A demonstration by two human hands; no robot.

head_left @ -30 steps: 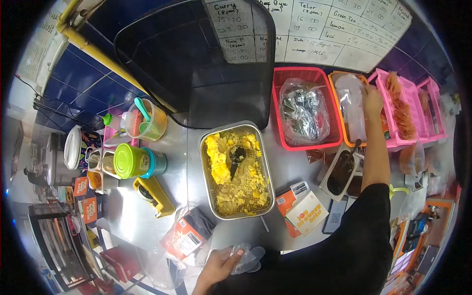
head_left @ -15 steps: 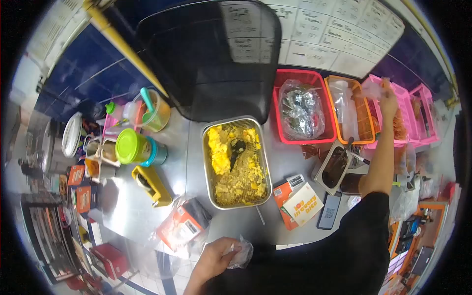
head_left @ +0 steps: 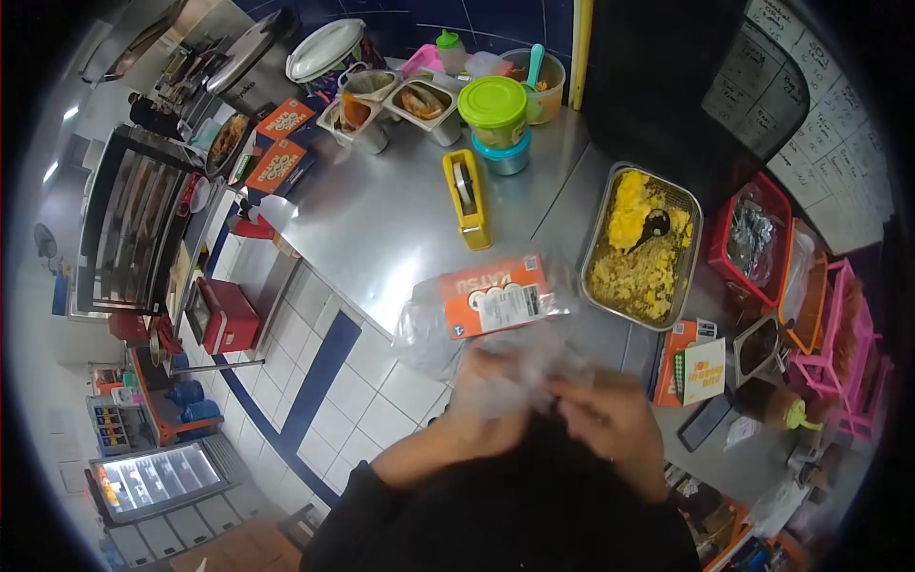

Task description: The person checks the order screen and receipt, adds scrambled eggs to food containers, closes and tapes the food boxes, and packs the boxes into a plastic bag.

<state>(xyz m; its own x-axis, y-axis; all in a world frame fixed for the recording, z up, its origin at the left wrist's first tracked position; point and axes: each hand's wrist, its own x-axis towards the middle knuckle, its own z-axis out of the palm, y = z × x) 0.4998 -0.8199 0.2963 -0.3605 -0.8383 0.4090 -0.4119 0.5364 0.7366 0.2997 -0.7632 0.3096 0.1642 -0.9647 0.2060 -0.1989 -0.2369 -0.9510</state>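
Close to my body, my left hand (head_left: 484,405) is closed on a thin clear plastic bag (head_left: 529,367), smeared by motion. My right hand (head_left: 615,419) pinches the same plastic from the other side, fingers curled. Whether it is one piece or several I cannot tell. Just beyond my hands, an orange-and-white box (head_left: 496,296) with a printed label lies in a clear carrier bag (head_left: 419,334) at the table's edge.
A metal tray (head_left: 694,238) holds rice, yellow egg and a black spoon. A yellow tape dispenser (head_left: 474,214), lidded tubs (head_left: 493,110) and metal containers (head_left: 424,112) stand farther back. Right are a phone (head_left: 705,422), cards (head_left: 703,372), a red basket (head_left: 724,234) and pink baskets (head_left: 834,367).
My view has swung left. My right hand has come back from the pink baskets with clear plastic and now meets my left hand in front of my body.
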